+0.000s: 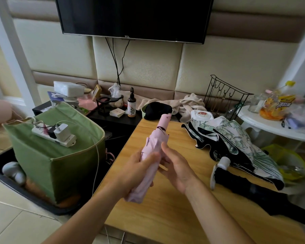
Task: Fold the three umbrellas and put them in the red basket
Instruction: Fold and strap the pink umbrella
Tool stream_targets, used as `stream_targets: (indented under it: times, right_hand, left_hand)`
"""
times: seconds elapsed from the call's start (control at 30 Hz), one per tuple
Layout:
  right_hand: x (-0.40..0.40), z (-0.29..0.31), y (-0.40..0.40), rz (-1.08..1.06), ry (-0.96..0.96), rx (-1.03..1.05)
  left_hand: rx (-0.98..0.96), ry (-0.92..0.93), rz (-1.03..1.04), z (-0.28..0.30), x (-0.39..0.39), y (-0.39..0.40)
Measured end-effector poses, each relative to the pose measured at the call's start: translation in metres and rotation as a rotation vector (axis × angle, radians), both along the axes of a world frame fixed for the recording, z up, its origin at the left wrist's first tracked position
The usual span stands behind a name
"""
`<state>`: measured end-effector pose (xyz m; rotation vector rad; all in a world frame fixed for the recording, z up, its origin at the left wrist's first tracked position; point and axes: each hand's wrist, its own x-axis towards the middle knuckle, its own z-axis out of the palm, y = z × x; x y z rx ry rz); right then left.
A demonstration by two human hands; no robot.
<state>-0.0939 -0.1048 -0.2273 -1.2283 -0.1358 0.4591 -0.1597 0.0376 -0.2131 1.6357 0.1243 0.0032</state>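
A folded pale pink umbrella is held above the wooden table, its pink handle pointing away from me. My left hand grips its canopy around the middle. My right hand touches the canopy's right side with fingers loosely bent. A green-and-white leaf-print umbrella with black trim lies loosely collapsed on the table's right side. A black umbrella with a white handle lies in front of it, pointing toward the near right corner. No red basket is in view.
A green fabric box with a power strip on top stands left of the table in a black tray. Bottles, a black cap, towels and a wire rack crowd the back. A white side table stands right.
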Motion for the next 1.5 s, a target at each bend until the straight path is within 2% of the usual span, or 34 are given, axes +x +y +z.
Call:
stream_targets:
  times: [0.1,0.13,0.2,0.27,0.33,0.4,0.47,0.53,0.63,0.73,0.8,0.93,1.0,1.1,1.17,1.27,1.37,1.5]
  right_hand:
    - [-0.005,0.009,0.005,-0.138,0.076,0.014]
    - [-0.006,0.01,0.006,-0.203,0.124,0.008]
    - [-0.007,0.01,0.008,-0.3,0.184,-0.036]
    - [-0.004,0.009,0.009,-0.354,0.207,-0.053]
    - [-0.001,0.011,0.009,-0.378,0.212,-0.011]
    - [0.004,0.013,0.007,-0.389,0.224,0.049]
    - [0.009,0.014,0.004,-0.362,0.244,0.065]
    - [0.011,0.016,0.001,-0.332,0.275,0.035]
    - [0.014,0.018,-0.001,-0.431,0.31,-0.01]
    - [0.015,0.019,-0.002,-0.514,0.339,-0.054]
    - [0.015,0.019,0.0,-0.569,0.336,-0.074]
    - [0.014,0.025,0.0,-0.67,0.28,-0.102]
    - [0.013,0.023,-0.001,-0.625,0.295,-0.087]
    - [0.012,0.02,-0.001,-0.515,0.33,-0.056]
    - [0.015,0.022,-0.003,-0.58,0.273,-0.152]
    - [0.017,0.021,-0.005,-0.836,0.043,-0.416]
    - [0.006,0.014,0.003,-1.051,-0.393,-0.688]
    - [-0.004,0.022,0.01,-1.269,-0.732,-0.649]
  left_hand:
    - [0.552,-0.171,0.053,-0.021,-0.004,-0.012]
    - [0.661,-0.226,0.063,-0.026,-0.006,-0.017]
    - [0.746,-0.279,0.082,-0.029,-0.008,-0.027]
    - [0.727,-0.235,0.095,-0.026,-0.008,-0.032]
    - [0.626,-0.036,0.051,-0.021,-0.004,-0.026]
    - [0.492,0.197,-0.08,-0.017,0.0,-0.013]
    - [0.327,0.273,-0.207,-0.018,0.001,-0.008]
    - [0.36,0.234,-0.168,-0.021,0.002,-0.013]
    - [0.747,0.094,-0.054,-0.024,-0.002,-0.024]
    - [0.896,0.026,-0.031,-0.028,-0.005,-0.029]
    - [0.87,-0.016,-0.03,-0.032,-0.006,-0.03]
    - [0.677,-0.074,-0.081,-0.036,-0.003,-0.027]
    - [0.615,-0.049,-0.111,-0.037,0.001,-0.021]
    - [0.664,0.012,-0.1,-0.041,0.007,-0.011]
    - [0.852,0.005,-0.05,-0.039,0.009,-0.002]
    - [1.204,-0.126,0.033,-0.027,0.012,0.011]
    - [1.286,-0.27,0.12,-0.012,0.013,0.019]
    - [1.26,-0.365,0.205,0.0,0.012,0.024]
